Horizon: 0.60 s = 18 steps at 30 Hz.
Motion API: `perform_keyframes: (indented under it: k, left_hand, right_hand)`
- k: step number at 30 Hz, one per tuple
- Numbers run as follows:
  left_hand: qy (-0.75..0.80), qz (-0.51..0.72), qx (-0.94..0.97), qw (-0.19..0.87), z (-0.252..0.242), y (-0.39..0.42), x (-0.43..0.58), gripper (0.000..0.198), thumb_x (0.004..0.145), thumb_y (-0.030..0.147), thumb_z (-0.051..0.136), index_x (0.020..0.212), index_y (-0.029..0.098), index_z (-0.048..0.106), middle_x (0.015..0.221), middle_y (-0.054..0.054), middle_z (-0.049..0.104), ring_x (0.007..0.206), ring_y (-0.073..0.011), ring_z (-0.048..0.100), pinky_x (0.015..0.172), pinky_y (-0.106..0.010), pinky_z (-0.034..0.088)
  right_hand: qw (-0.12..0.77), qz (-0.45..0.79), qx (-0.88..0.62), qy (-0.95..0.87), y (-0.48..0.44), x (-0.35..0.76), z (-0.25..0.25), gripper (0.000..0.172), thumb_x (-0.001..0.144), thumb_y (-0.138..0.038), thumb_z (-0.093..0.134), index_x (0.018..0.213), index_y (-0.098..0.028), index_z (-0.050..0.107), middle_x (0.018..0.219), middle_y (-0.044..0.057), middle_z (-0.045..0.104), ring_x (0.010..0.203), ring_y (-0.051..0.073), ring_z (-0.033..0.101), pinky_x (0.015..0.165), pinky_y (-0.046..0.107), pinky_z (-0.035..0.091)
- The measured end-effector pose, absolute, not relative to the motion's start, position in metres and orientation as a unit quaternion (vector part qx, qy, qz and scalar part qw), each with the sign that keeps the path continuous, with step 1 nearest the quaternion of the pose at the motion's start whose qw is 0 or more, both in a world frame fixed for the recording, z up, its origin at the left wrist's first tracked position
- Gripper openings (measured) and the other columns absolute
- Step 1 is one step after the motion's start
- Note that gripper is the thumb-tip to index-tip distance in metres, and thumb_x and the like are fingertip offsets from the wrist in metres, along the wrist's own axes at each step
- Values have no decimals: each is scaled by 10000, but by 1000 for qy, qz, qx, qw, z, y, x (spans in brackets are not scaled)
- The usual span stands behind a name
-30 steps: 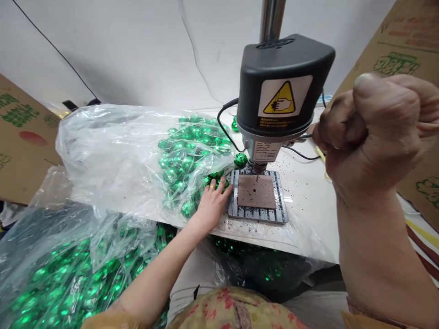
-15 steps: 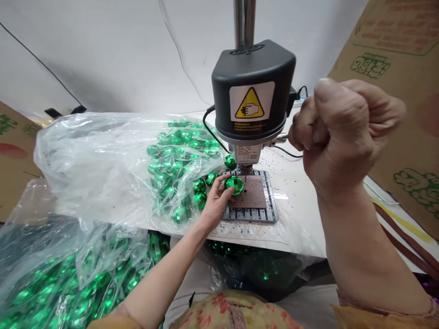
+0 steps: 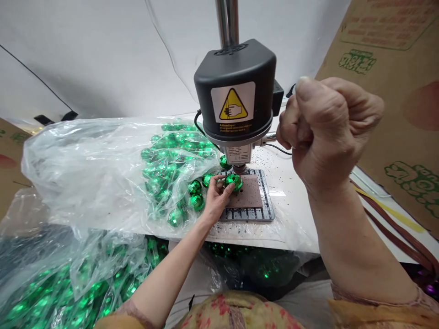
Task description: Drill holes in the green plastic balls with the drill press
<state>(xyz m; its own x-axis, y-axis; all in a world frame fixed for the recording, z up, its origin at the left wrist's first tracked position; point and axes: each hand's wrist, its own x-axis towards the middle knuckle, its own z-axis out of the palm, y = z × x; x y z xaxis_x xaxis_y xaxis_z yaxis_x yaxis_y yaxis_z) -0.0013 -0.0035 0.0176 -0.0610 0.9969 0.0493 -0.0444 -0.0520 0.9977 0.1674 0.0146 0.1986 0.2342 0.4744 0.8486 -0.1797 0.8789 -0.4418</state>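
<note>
My left hand (image 3: 216, 197) pinches a shiny green faceted ball (image 3: 233, 182) between thumb and fingers. The ball sits over the brown board (image 3: 249, 194) on the slotted metal base, right below the chuck (image 3: 239, 168) of a black drill press (image 3: 236, 61). The drill bit is not visible behind the ball. My right hand (image 3: 329, 128) is a fist beside the drill head, wrapped round the press's lever (image 3: 270, 136); its grip end is hidden inside the fingers.
Several more green balls (image 3: 196, 202) lie left of the base, many under clear plastic sheeting (image 3: 85, 169). Bagged green balls (image 3: 44, 292) fill the lower left. Dark shavings litter the white table (image 3: 291, 210). Cardboard boxes (image 3: 387, 109) stand at both sides.
The ball in my left hand has shifted right relative to the drill and is now beneath the chuck. My right fist keeps its hold on the lever. The view has swung slightly right.
</note>
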Motion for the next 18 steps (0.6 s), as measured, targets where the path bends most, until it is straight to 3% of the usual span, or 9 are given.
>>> perform_keyframes:
  k: [4,8,18]
  left_hand:
    - [478,520,527,472,14,1,-3,670,770,550,767,1293,221,508,1071,-64,713,959,-193,680,797,-290,539]
    - [475,499,559,462,9,6,-8,635,786,546,753,1301,215,585,1251,-92,687,1125,-248,658,946,-359,536]
    - [495,464,616,400,7,5,-8,513,783,445,779,1212,212,624,1119,-54,694,954,-193,652,841,-298,516]
  right_hand:
    - [777,206,-137,-579,16,167,199,456,874,-71,553,501,-194,320,431,-75,299,386,37,279,402,245,221]
    - [782,199,-126,-577,16,166,199,457,869,-66,555,503,-206,319,432,-75,286,382,46,280,389,251,219]
    - [783,214,-119,-571,17,166,198,462,874,-68,558,502,-197,316,433,-73,282,382,42,276,390,244,204]
